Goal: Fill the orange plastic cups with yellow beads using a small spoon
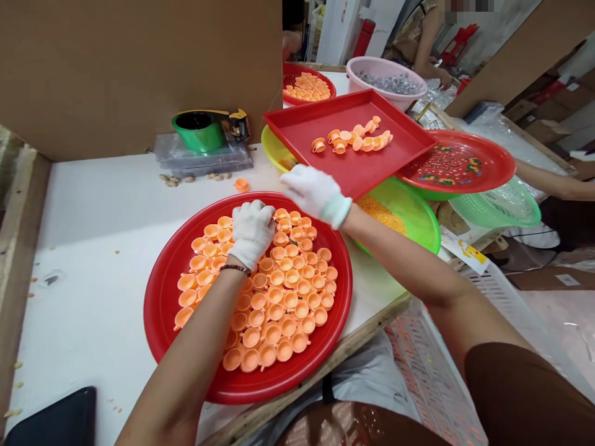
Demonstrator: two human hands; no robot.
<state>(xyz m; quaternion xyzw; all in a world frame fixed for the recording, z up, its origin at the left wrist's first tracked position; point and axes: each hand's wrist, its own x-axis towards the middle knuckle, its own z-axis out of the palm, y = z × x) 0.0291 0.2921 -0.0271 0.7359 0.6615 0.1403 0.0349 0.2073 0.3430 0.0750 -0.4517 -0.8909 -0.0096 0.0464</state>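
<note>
A large round red tray holds many small orange toy cups, most with their openings up. My left hand, in a white glove, is closed with curled fingers over the cups at the tray's far side. What its fingertips hold, if anything, is hidden. My right hand, also gloved, hovers over the tray's far right rim, fingers together and pointing left. Whatever may be between those fingers cannot be made out. One loose orange cup lies on the white table just beyond the tray.
A rectangular red tray with several orange cups rests over a yellow basin and a green basin. A tape dispenser sits on a clear plastic box. A dark phone-like object lies front left. Another person's hand is behind.
</note>
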